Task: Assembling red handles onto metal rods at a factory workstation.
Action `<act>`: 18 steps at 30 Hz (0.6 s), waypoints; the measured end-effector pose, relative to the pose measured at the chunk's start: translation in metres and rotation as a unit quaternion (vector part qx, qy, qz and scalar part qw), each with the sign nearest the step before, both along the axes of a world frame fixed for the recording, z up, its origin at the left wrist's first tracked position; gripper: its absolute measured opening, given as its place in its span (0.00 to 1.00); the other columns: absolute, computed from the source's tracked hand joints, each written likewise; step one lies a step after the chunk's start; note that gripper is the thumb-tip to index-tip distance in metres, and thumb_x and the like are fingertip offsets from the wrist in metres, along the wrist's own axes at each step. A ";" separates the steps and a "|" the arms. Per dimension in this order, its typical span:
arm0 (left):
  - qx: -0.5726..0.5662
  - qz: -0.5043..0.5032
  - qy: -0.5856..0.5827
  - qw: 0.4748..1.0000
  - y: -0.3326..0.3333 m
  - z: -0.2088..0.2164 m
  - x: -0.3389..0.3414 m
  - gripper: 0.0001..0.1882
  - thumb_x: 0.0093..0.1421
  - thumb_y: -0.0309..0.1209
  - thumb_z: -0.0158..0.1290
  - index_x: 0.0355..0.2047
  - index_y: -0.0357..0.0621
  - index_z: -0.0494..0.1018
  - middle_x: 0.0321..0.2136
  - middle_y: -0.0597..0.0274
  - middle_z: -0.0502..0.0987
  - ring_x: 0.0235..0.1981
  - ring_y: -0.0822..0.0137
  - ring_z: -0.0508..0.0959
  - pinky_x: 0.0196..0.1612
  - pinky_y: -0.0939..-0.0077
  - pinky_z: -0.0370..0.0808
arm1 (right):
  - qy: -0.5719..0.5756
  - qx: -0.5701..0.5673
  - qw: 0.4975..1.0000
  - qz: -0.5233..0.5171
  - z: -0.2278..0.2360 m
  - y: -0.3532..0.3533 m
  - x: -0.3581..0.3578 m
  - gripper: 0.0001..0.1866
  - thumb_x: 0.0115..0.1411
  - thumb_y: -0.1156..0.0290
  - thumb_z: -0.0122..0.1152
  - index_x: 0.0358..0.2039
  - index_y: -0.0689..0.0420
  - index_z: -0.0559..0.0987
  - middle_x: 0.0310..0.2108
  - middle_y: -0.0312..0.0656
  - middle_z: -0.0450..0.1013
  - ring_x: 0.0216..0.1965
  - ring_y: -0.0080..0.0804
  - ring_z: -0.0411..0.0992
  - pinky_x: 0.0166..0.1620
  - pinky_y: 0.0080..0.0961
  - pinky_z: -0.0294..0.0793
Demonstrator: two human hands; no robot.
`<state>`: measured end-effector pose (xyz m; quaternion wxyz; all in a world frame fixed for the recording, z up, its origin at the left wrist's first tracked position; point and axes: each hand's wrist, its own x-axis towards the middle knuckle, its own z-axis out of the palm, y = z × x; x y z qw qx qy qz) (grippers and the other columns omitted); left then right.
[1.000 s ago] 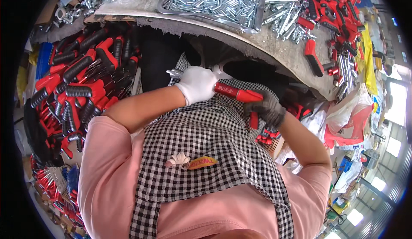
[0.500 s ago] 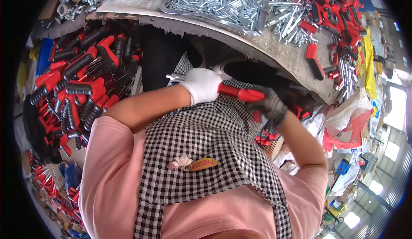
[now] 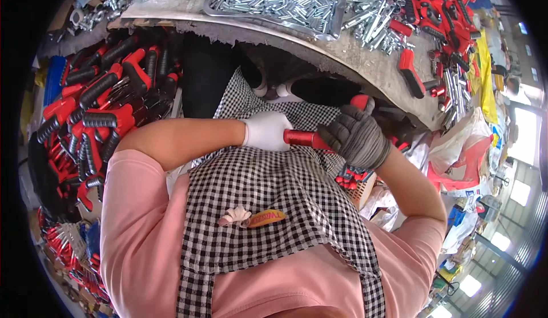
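Across my lap, over the checked apron (image 3: pixel 245 184), I hold a red pistol-grip tool (image 3: pixel 301 137) roughly level. My left hand (image 3: pixel 267 131), in a white glove, is closed round its left end, hiding that end. A shiny red metal collar shows between the hands. My right hand (image 3: pixel 361 138), in a grey glove, is wrapped round the red handle end. A red rounded tip (image 3: pixel 359 101) pokes out above its knuckles; whether it belongs to the same tool I cannot tell.
A metal tray (image 3: pixel 273 13) of small silver pins stands on the worn bench (image 3: pixel 357 61). Loose metal shafts (image 3: pixel 377 27) and red-black handles (image 3: pixel 448 9) lie right of it. More pistol-shaped handles (image 3: pixel 103 95) are heaped at left. Plastic bags (image 3: pixel 456 152) hang at right.
Both hands have shifted slightly down, and the right hand now wraps further over the handle. The silver shank end that stuck out left of my left hand is no longer visible.
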<state>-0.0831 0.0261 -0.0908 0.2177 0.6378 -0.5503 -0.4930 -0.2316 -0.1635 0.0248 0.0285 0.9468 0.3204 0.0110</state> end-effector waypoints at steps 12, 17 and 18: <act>-0.023 0.030 -0.046 0.998 -0.011 0.013 -0.003 0.13 0.51 0.42 0.57 0.27 0.45 0.79 0.26 0.49 0.81 0.31 0.46 0.82 0.38 0.54 0.78 | 0.151 0.251 0.904 -0.310 -0.029 -0.013 -0.030 0.23 0.44 0.76 0.69 0.45 0.56 0.83 0.35 0.41 0.79 0.36 0.40 0.78 0.46 0.34 0.79; -0.168 0.058 -0.057 0.982 -0.014 0.018 0.002 0.35 0.54 0.62 0.58 0.50 0.46 0.74 0.32 0.44 0.81 0.36 0.45 0.82 0.42 0.53 0.78 | 0.286 0.482 0.704 -0.436 -0.039 -0.046 -0.033 0.28 0.42 0.76 0.74 0.48 0.58 0.82 0.42 0.40 0.81 0.43 0.25 0.79 0.51 0.26 0.78; -0.168 0.052 -0.085 0.981 -0.013 0.020 0.002 0.42 0.56 0.68 0.52 0.57 0.47 0.69 0.33 0.42 0.81 0.38 0.44 0.82 0.43 0.52 0.77 | 0.295 0.487 0.698 -0.434 -0.042 -0.048 -0.034 0.29 0.42 0.77 0.75 0.49 0.58 0.82 0.42 0.38 0.81 0.43 0.24 0.78 0.50 0.26 0.78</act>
